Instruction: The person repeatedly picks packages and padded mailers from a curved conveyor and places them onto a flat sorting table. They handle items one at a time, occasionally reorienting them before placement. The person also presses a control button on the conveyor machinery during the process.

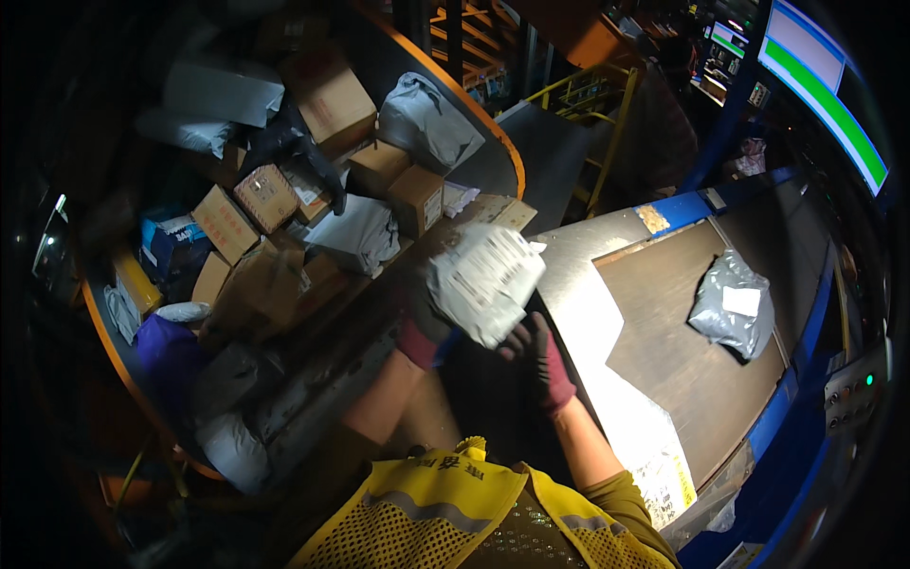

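Observation:
A white plastic-wrapped parcel with a printed label is up in front of me, slightly blurred, over the gap between the parcel pile and the belt. My left hand, in a dark glove with a maroon cuff, is at its lower left side; the parcel hides its fingers. My right hand, gloved alike, is just below the parcel's lower right edge with fingers spread, and whether it touches is unclear. On the conveyor belt to the right lies a grey plastic mailer with a white label.
Cardboard boxes, white and grey bags and a purple bag crowd the left chute with its orange rim. A metal ledge borders the belt. At right are a control box and a screen; a yellow railing stands behind.

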Demonstrator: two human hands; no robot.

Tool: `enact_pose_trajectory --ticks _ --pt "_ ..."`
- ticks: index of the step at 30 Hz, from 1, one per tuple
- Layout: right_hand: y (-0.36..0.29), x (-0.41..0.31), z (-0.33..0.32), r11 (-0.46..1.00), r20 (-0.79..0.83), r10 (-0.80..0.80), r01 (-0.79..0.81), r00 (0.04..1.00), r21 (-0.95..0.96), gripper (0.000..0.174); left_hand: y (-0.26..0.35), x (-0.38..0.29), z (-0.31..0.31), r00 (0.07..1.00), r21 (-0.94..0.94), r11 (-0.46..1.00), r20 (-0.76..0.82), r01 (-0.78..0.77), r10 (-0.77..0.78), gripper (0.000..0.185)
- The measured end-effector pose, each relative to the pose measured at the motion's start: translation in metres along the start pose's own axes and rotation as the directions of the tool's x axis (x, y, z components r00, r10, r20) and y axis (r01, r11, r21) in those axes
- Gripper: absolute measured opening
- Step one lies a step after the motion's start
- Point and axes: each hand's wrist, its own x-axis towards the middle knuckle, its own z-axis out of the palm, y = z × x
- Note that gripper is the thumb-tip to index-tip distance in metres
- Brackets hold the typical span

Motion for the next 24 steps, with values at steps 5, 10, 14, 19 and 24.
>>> enact_pose_trajectory --ticks 5,10,14,19,24 --pt "-0.007 0.028 -0.026 0.959 -0.438 -0.256 0.172 0.862 -0.224 0.063 -0.039 -0.018 0.031 0.985 0.371 0.921 -0.162 0.118 -0.06 0.053" --pt "-0.076 0.01 -0.124 0.843 -0.604 -0.523 0.258 0.601 -0.472 0.041 0.016 0.061 -0.018 0.956 0.95 0.308 -0.05 -0.044 0.29 0.071" --pt "-0.11 -0.02 -0.22 0.84 -0.758 -0.538 0.309 0.369 -0.446 0.042 0.063 0.151 -0.063 0.928 0.791 -0.541 -0.087 0.285 0.362 0.109" --pt "-0.14 -0.068 -0.252 0.9 -0.769 -0.26 0.434 0.584 0.025 0.034 0.091 0.21 -0.096 0.926 0.651 -0.66 -0.29 0.375 0.241 0.115" --pt "-0.098 -0.045 -0.126 0.785 -0.76 -0.183 0.558 0.624 0.27 0.036 0.082 0.199 -0.129 0.951 0.815 -0.543 -0.031 0.202 0.308 0.106"
